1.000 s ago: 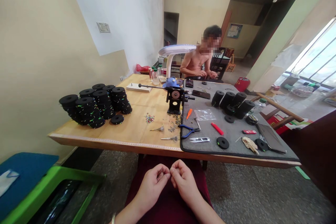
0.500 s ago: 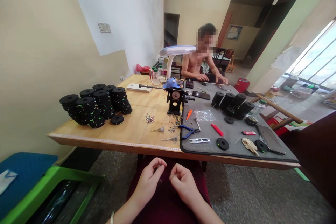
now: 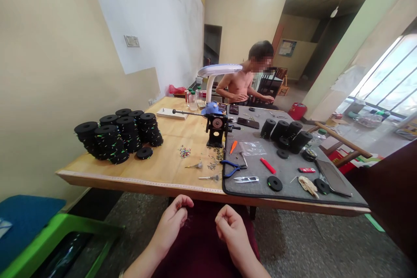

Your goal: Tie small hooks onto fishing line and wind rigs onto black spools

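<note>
My left hand (image 3: 172, 221) hovers over my lap before the table edge, fingers curled, with small dark specks at the curled fingers. What it holds is too small to name. To its right, my right hand (image 3: 232, 229) is closed in a pinch; whatever is inside is hidden. The hands are apart. On the table beyond them lie thread snips (image 3: 246, 179), blue-handled pliers (image 3: 233, 168), a black foam spool (image 3: 275, 183) and two thin pointed pieces, the nearer one (image 3: 209, 177) by the edge. Colourful beads (image 3: 185, 151) form a small pile farther back.
Stacks of black foam spools (image 3: 107, 139) stand at left, more spools (image 3: 279, 130) at right. A black crank device (image 3: 215, 130) and a lamp (image 3: 220, 69) stand mid-table. A grey mat (image 3: 257, 169) covers the right side. Another person (image 3: 239, 84) sits across.
My hands have moved farther apart, the left going left and its fingers loosening a little. The person opposite has drawn their hands back from the table. The view has tilted up slightly.
</note>
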`<state>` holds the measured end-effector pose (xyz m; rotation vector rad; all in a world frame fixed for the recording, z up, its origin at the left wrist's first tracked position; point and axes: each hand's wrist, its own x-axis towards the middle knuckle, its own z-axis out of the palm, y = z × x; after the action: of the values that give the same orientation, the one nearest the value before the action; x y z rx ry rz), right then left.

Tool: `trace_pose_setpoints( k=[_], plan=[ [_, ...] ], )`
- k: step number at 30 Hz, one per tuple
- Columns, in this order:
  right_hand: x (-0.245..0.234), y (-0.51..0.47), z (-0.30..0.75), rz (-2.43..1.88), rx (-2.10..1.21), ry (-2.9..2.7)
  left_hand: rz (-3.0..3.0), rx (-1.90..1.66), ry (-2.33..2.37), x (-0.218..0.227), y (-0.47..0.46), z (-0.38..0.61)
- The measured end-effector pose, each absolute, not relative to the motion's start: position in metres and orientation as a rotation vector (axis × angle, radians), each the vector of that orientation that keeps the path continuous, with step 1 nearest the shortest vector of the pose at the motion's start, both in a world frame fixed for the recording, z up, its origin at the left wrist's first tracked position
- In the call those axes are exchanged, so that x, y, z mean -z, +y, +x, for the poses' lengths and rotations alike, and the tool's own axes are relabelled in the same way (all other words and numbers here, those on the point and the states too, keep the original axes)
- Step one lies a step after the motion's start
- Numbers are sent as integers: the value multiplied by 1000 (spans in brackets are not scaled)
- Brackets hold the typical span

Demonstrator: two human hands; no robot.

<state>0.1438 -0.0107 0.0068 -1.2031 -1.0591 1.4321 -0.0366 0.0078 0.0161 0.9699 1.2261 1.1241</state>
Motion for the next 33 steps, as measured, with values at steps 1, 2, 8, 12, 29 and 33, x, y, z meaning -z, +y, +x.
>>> trace_pose_setpoints(
  k=[1,2,8,12,29,33],
  plan=[
    [-7,-11,144,-1193,-1435,-1049,981,-1108,1208,-16,6,-37],
    [-7,-11,144,-1184,-1434,-1040,995,-1085,1185,-17,5,-37],
    [-7,-12,143,-1155,-1514,-988,1103,-990,1117,-25,-1,-26],
    [-8,-12,142,-1139,-1583,-972,1174,-946,1127,-29,4,-19],
    [-35,-6,144,-1067,-1596,-1269,1512,-996,1184,-49,-3,-12],
    [-38,-5,150,-1196,-1506,-1303,1629,-1016,1234,-50,-3,-15]
  ],
)
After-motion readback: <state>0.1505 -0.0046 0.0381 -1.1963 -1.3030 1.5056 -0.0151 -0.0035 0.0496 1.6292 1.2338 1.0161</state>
